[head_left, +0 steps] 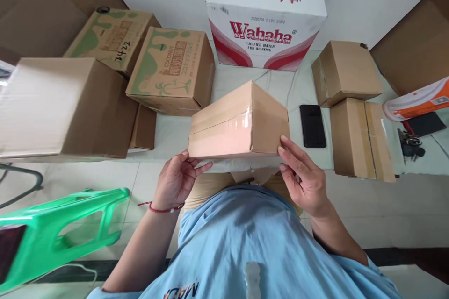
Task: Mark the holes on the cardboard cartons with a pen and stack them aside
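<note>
A small brown cardboard box sealed with clear tape sits at the near edge of a white-covered table, right in front of me. My left hand touches its near left bottom corner, fingers curled and pinched at the edge. My right hand rests against the box's near right corner, fingers extended along its side. A red string bracelet circles my left wrist.
Around the box: a large plain carton at left, two green-printed coconut cartons, a red-and-white Wahaha water case behind, two small brown boxes at right, a black phone, keys. A green plastic stool stands lower left.
</note>
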`<state>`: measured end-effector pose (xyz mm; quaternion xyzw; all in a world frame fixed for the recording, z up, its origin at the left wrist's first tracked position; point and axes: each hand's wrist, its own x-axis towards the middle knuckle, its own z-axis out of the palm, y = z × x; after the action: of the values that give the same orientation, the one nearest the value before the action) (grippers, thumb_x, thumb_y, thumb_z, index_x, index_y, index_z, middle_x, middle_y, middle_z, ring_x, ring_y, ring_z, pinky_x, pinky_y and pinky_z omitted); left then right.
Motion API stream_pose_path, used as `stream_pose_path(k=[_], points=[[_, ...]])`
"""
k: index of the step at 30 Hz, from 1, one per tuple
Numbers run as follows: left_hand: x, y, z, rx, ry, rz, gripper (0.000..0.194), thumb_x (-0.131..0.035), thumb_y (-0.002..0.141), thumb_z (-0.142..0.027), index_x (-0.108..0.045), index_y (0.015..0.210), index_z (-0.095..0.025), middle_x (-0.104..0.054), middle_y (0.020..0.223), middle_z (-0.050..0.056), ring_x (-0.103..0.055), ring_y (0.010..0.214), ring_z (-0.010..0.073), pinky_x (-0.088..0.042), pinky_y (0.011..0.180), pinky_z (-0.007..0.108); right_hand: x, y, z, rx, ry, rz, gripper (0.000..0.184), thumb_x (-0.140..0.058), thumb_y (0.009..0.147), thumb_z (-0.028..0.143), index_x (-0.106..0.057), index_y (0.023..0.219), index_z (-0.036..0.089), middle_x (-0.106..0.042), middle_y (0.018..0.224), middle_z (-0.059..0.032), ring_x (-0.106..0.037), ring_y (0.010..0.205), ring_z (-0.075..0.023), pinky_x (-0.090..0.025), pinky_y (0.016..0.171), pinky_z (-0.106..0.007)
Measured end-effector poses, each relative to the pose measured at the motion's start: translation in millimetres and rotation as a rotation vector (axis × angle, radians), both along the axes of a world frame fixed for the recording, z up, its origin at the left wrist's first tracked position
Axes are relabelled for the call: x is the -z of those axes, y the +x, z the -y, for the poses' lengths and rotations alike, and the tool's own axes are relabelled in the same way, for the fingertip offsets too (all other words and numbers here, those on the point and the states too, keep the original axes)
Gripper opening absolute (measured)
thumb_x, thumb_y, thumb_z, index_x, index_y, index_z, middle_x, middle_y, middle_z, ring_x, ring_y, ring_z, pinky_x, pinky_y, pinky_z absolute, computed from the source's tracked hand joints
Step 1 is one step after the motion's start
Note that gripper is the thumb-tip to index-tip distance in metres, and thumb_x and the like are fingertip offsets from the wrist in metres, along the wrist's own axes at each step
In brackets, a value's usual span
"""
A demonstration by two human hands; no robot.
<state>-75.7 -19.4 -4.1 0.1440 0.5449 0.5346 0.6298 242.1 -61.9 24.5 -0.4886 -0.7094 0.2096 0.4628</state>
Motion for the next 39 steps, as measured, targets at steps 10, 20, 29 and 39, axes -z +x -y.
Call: stream_pose_path(k=[10, 20, 29, 39], points=[[24.1, -3.0, -3.7, -0.098, 0.051, 0.033, 0.023, -0.086, 0.083, -0.036, -0.072, 0.082, -0.018, -0.080, 0.085, 0.004, -0.078, 0.084, 0.0197, -0.073, 0.090, 0.045, -2.9, -15.0, 4.6, -0.079, 0.163, 0.049, 0.085, -0.063, 0.099, -0.007, -0.050, 0.169, 0.039, -0.054, 0.173, -0.0004, -0.075, 0.139, -0.0184, -0.071, 0.104, -0.026], [18.3, -10.3, 15.1, -0.030, 0.284, 0.048, 0.028, -0.089, 0.081, -0.050, -0.083, 0.087, -0.024, -0.084, 0.096, 0.004, -0.078, 0.098, 0.0228, -0.069, 0.090, 0.038, 1.2, 1.9, 15.5, -0.006, 0.071, 0.092, 0.081, -0.064, 0.102, 0.002, -0.051, 0.169, 0.045, -0.064, 0.166, -0.0034, -0.076, 0.135, -0.0236, -0.071, 0.102, -0.036], [-7.7, -5.5, 21.7, 0.079, 0.430, -0.033, 0.055, -0.088, 0.075, -0.047, -0.088, 0.121, -0.017, -0.088, 0.113, 0.012, -0.080, 0.103, 0.0239, -0.064, 0.093, 0.031, 2.7, 17.5, 38.0, 0.003, -0.127, -0.125, 0.076, -0.062, 0.096, 0.008, -0.059, 0.162, 0.045, -0.062, 0.167, -0.0079, -0.046, 0.054, -0.0059, -0.050, 0.050, -0.027], [-14.4, -4.0, 29.6, 0.051, 0.376, -0.025, 0.054, -0.091, 0.074, -0.045, -0.088, 0.118, -0.015, -0.088, 0.114, 0.013, -0.080, 0.087, 0.0201, -0.064, 0.083, 0.027, 14.7, 2.0, 14.5, 0.382, -0.182, -0.160, 0.035, -0.077, 0.099, 0.053, -0.083, 0.115, 0.022, -0.078, 0.083, -0.0016, -0.055, 0.053, -0.0117, -0.050, 0.054, -0.028]])
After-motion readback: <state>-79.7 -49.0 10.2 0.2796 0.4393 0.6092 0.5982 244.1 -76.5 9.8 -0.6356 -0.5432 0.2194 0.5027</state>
